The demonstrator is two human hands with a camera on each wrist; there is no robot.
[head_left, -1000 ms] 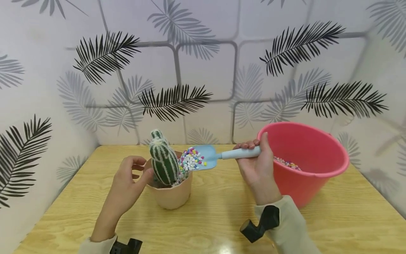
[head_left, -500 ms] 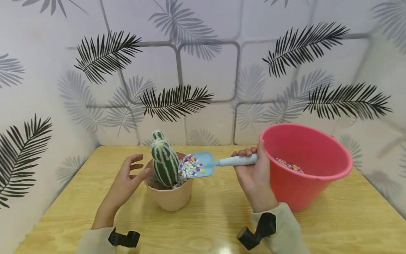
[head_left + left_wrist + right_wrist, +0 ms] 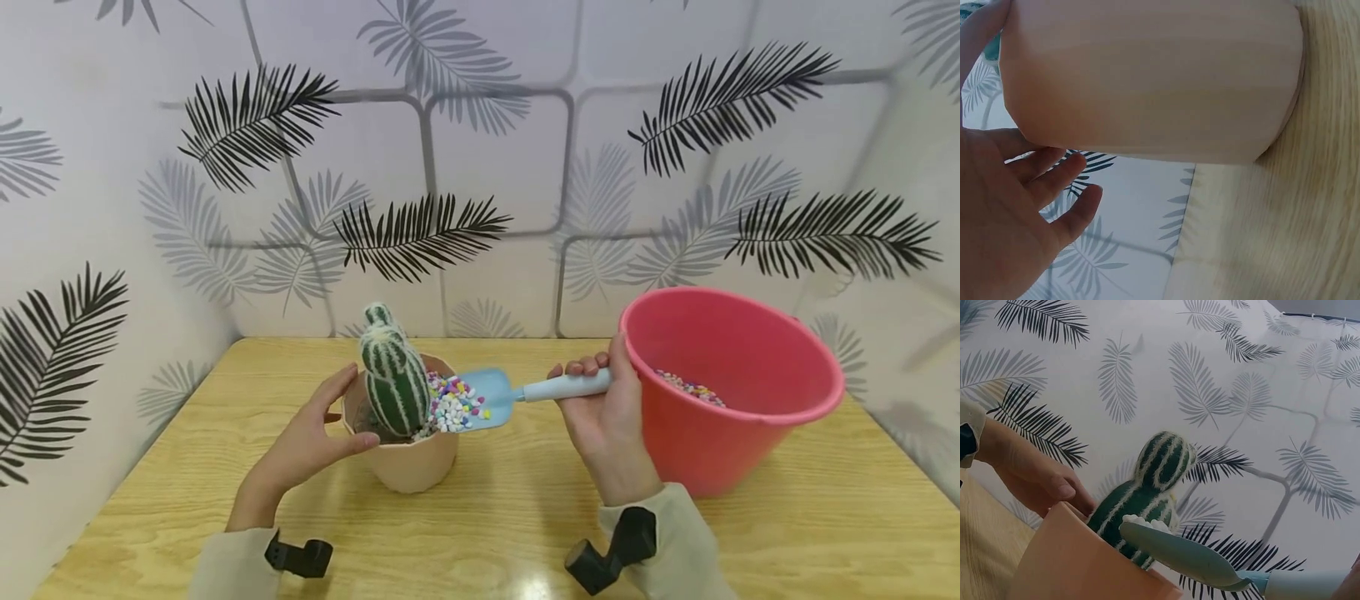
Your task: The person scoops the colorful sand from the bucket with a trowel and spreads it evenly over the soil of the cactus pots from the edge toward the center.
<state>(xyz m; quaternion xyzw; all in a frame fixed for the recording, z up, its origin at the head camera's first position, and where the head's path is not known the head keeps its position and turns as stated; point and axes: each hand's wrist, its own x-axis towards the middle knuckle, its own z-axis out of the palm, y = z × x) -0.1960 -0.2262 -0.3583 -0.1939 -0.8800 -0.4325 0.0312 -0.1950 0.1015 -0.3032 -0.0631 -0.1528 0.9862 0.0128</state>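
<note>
My left hand holds the rim of a peach flower pot, thumb at the front and index finger at the left side. In the left wrist view its other fingers curve loosely beside the pot's wall. A striped green cactus with white fuzz stands in the pot, leaning slightly left. My right hand grips the pale handle of a light blue garden trowel. Colourful pebbles lie on its blade, whose tip reaches over the pot's right rim beside the cactus. Dark soil shows at the pot's left.
A large pink bucket stands right behind the right hand, with more colourful pebbles inside. Everything rests on a light wooden table. A wall with a leaf pattern rises along its back edge.
My left hand has moved from just off the pot onto its rim. The trowel has come slightly lower, its blade still loaded with pebbles over the pot's right side.
</note>
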